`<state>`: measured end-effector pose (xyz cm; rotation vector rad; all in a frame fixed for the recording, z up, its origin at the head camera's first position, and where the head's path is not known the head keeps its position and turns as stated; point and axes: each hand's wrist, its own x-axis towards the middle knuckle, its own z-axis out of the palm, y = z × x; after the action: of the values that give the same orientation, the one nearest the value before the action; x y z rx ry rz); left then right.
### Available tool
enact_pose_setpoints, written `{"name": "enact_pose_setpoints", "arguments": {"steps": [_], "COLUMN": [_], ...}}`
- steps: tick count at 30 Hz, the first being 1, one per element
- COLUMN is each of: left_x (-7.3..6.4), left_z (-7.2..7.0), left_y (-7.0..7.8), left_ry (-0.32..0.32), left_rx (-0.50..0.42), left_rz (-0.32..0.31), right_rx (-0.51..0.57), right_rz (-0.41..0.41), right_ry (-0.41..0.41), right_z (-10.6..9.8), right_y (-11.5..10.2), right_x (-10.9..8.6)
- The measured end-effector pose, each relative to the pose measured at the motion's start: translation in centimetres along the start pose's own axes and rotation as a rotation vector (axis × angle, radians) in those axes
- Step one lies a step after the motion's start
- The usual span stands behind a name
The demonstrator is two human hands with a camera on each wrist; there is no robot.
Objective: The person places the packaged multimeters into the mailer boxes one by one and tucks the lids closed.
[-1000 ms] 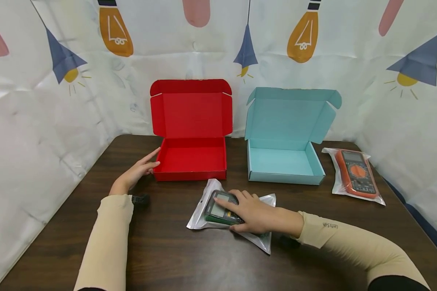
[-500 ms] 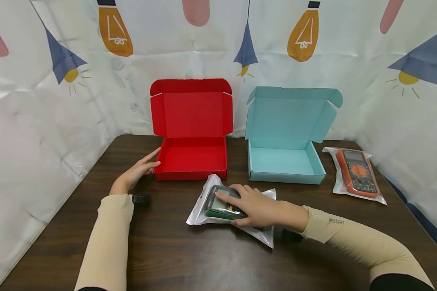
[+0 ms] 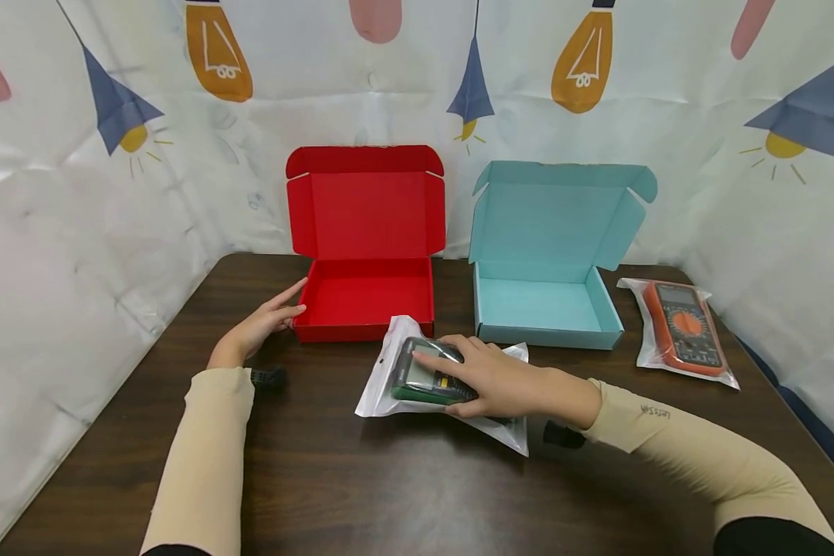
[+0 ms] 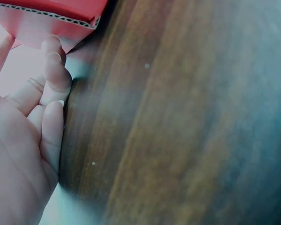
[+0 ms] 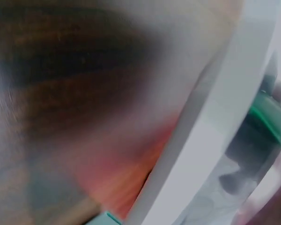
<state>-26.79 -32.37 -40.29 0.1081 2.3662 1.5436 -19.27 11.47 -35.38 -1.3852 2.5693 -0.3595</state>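
Observation:
My right hand (image 3: 496, 378) grips a green-edged multimeter (image 3: 417, 390) through its clear-and-white plastic bag (image 3: 378, 394), thumb and fingers over its sides. The bag's upper corner overlaps the front of the open red box (image 3: 361, 333) in the head view, and a shadow lies on the table below it. In the right wrist view the bag (image 5: 192, 145) spans the picture, with the multimeter's green edge (image 5: 267, 115) behind it. My left hand (image 3: 260, 328) rests against the red box's left side, index finger extended; the left wrist view shows fingertips at its wall (image 4: 42, 28).
An open light-blue box (image 3: 549, 337) stands right of the red one, its lid up. Farther right lies an orange multimeter (image 3: 688, 324) in a clear bag near the edge of the dark wooden table (image 3: 320, 479). A printed white cloth (image 3: 368, 116) hangs behind.
My right hand has moved the bagged multimeter away from me, toward the red box, and the bag's upper corner now overlaps that box's front. My left hand has stayed at the box's side.

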Motion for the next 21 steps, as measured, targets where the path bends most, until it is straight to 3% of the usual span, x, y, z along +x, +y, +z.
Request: {"name": "enact_pose_setpoints", "arguments": {"steps": [13, 21], "left_x": [-0.3, -0.2], "left_z": [0.1, 0.0], "left_y": [-0.2, 0.2], "left_ry": [-0.002, -0.011], "left_rx": [0.021, 0.027], "left_rz": [0.009, 0.02], "right_rx": [0.007, -0.025], "right_rz": [-0.049, -0.08], "right_ry": [0.039, 0.014], "right_z": [-2.3, -3.1], "right_y": [0.9, 1.5], "right_x": [1.1, 2.0]}}
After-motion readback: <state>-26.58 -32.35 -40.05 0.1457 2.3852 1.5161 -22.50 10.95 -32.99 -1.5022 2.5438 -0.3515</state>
